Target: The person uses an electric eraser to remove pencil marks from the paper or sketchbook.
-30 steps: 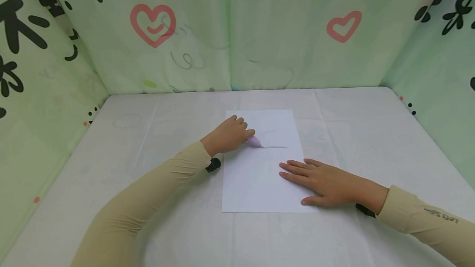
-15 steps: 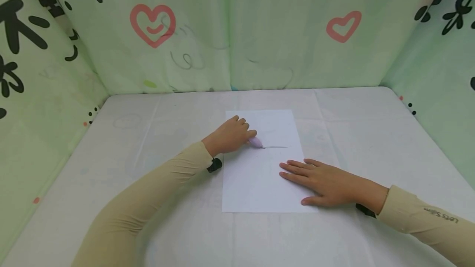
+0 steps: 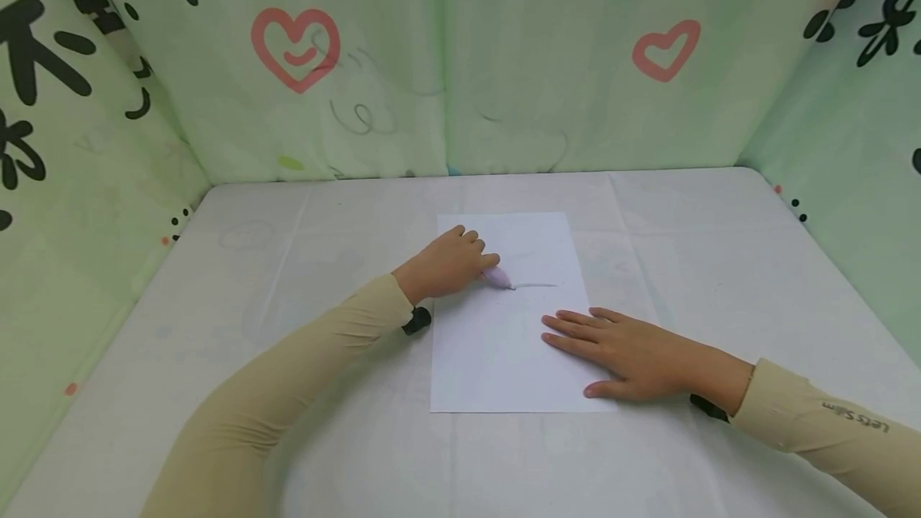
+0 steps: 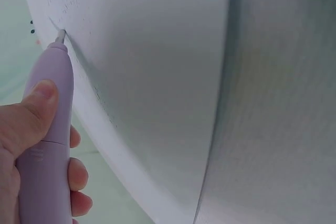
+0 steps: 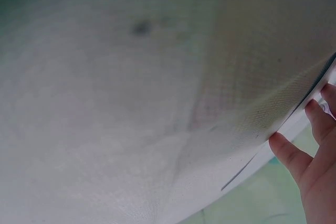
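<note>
On the pale worktop (image 3: 302, 278), seen from the head camera, a white sheet of paper (image 3: 496, 358) lies in the middle, ringed on three sides by green cloth walls printed with pink hearts (image 3: 296, 45) and black marks. The left hand (image 3: 446, 264) curls round a lilac pen (image 3: 496, 276), its tip touching the paper at the near end of a faint grey line (image 3: 536, 285) that runs to the right. The right hand (image 3: 633, 354) lies flat with straight fingers on the sheet's lower right part, gripping nothing. Nothing lies between the two hands but bare paper. Against half a second ago, the pen tip has crept slightly rightward along the line; the right hand has not moved. From the left wrist camera, the thumb (image 4: 32, 108) and curled fingers clasp the pen (image 4: 46, 145), whose tip rests on the paper (image 4: 157, 77). From the right wrist camera, only fingertips (image 5: 294, 156) show at the sheet's edge, over blurred worktop cloth (image 5: 105, 103).
</note>
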Tool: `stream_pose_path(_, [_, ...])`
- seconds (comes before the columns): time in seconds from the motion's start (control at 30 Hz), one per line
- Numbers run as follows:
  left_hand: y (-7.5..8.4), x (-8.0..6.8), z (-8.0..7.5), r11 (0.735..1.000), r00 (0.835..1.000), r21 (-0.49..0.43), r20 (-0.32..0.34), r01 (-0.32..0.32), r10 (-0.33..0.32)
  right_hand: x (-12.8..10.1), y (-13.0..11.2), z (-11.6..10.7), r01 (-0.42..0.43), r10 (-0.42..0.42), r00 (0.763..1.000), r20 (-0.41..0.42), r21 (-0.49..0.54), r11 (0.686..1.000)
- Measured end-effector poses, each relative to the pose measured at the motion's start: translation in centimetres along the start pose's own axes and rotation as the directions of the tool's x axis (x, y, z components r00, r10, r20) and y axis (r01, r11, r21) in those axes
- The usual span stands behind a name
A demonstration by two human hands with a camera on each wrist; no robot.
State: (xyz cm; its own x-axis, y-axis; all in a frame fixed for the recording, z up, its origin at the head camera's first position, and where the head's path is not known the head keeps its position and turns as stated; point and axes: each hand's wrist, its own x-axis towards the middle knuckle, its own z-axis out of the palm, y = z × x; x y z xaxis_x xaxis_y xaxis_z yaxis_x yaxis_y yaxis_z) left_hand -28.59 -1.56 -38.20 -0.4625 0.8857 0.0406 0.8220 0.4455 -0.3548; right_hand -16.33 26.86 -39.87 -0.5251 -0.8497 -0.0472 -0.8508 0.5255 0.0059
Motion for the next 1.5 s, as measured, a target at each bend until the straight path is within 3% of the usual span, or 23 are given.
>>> stream_pose_path(0.2, [-0.02, 0.17, 0.07, 1.0, 1.0, 0.014, 0.004, 0.02, -0.02, 0.03, 0.01, 0.02, 0.008, -0.008, 1.0, -0.011, 0.002, 1.0])
stream_pose_path(0.67, [0.2, 0.3, -0.13, 1.0, 1.0, 0.009, 0.017, 0.001, -0.001, -0.01, -0.02, 0.04, -0.002, 0.002, 1.0, 0.0, 0.01, 1.0])
stream_pose_path(0.87, [0.18, 0.26, -0.12, 1.0, 1.0, 0.017, -0.008, 0.021, -0.021, -0.01, -0.01, 0.06, 0.001, -0.001, 1.0, -0.006, 0.003, 1.0])
stream_pose_path(1.07, [0.4, 0.54, -0.16, 1.0, 1.0, -0.003, 0.018, 0.011, -0.011, -0.03, -0.03, 0.04, -0.002, 0.002, 1.0, 0.002, 0.011, 1.0])
stream_pose_path(1.5, [0.26, 0.49, -0.25, 0.999, 0.999, 0.022, -0.034, 0.03, -0.029, -0.07, 0.12, 0.32, -0.005, 0.005, 1.0, 0.005, -0.001, 1.0])
